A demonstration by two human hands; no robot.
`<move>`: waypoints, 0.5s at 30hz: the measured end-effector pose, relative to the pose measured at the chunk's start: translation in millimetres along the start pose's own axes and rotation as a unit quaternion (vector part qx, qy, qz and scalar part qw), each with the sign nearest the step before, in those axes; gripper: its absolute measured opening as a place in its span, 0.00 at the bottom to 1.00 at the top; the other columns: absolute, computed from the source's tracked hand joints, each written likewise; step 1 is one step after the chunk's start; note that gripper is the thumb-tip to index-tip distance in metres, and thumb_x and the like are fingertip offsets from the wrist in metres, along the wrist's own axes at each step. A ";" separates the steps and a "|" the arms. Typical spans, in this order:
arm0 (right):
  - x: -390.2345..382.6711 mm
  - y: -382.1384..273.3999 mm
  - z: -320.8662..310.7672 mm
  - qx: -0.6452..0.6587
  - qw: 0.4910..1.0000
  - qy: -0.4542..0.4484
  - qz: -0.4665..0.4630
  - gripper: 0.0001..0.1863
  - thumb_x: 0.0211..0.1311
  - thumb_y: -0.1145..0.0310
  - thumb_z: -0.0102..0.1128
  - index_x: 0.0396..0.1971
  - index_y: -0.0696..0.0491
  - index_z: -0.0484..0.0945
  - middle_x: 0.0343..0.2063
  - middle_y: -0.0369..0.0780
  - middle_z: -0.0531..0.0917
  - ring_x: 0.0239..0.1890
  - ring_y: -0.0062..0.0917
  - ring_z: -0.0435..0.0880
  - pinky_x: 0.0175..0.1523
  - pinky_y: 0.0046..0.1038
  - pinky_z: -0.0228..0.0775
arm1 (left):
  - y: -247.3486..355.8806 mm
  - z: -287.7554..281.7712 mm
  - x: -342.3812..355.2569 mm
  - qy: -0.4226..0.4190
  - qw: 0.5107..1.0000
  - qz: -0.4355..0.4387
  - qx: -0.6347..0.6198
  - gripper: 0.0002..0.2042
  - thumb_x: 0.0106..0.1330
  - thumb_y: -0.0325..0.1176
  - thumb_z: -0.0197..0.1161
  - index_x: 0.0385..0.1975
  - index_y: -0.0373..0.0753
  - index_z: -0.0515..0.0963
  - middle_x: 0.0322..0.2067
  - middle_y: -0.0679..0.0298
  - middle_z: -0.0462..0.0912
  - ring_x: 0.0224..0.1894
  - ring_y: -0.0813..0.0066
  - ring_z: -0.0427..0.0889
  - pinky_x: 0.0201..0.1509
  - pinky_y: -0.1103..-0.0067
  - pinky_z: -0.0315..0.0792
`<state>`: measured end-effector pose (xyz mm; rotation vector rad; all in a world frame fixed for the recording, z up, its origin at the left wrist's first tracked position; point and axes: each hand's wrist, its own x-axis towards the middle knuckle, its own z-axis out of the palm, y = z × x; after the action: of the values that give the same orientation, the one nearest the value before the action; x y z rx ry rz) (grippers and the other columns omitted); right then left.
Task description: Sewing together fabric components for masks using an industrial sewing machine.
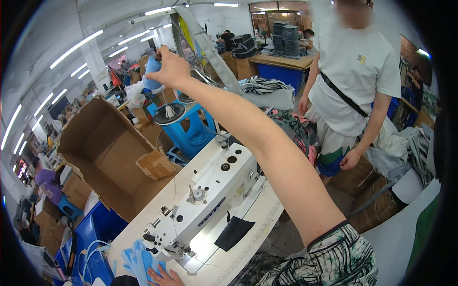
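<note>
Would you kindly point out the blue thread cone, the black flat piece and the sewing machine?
Blue thread cone (153, 67), head view: upper side.
Black flat piece (234, 233), head view: middle.
Sewing machine (213, 189), head view: white top.

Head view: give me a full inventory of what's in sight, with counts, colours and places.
Sewing machine: one, white, centre
Sewing table: one, whitish, under the machine
Dark cloth piece: one, black, beside the machine
Light cloth: count unclear, light blue, lower left
Thread spool: one, blue, upper left
Plastic stool: at least one, blue, beyond the machine
Large open box: one, brown, left
Ceiling lights: many, white, upper left and top
Standing co-worker: one, white shirt, right
Remaining background: too cluttered to count
Left hand: one, bare, touching the light cloth
Right hand: one, bare, gripping the spool
</note>
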<state>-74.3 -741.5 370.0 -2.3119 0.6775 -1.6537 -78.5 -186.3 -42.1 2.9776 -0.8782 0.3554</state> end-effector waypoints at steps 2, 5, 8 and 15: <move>0.6 -2.4 1.7 -0.032 0.999 -0.018 -0.020 0.40 0.44 0.45 0.80 0.55 0.49 0.73 0.49 0.50 0.84 0.49 0.46 0.86 0.53 0.44 0.79 | 0.0 0.4 0.2 0.004 1.000 0.002 0.001 0.29 0.76 0.50 0.49 0.73 0.43 0.67 0.72 0.37 0.60 0.74 0.37 0.59 0.73 0.37 0.49; -3.6 0.0 8.7 -0.094 0.994 -0.015 -0.054 0.39 0.44 0.46 0.79 0.54 0.48 0.74 0.47 0.48 0.85 0.49 0.45 0.87 0.53 0.44 0.79 | -0.2 0.3 -0.5 -0.004 1.000 -0.002 0.001 0.29 0.77 0.50 0.50 0.73 0.43 0.67 0.72 0.37 0.60 0.74 0.37 0.58 0.73 0.38 0.49; -8.8 8.3 15.3 -0.098 0.994 -0.031 -0.032 0.38 0.45 0.45 0.79 0.55 0.48 0.74 0.46 0.46 0.85 0.49 0.44 0.87 0.53 0.44 0.79 | -0.7 -2.3 -1.5 -0.002 1.000 -0.005 0.004 0.29 0.77 0.50 0.50 0.73 0.43 0.67 0.72 0.37 0.60 0.74 0.37 0.59 0.73 0.38 0.49; -17.4 24.9 23.2 -0.098 0.993 -0.067 0.009 0.39 0.45 0.44 0.78 0.54 0.49 0.75 0.47 0.46 0.85 0.49 0.43 0.86 0.53 0.43 0.79 | 4.4 -9.7 0.7 -0.023 0.999 -0.018 -0.020 0.28 0.77 0.50 0.49 0.71 0.43 0.69 0.72 0.38 0.61 0.75 0.39 0.59 0.74 0.38 0.48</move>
<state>-63.2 -756.8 336.8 -2.5156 0.8626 -1.4652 -82.4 -189.5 -32.7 2.9717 -0.8242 0.2648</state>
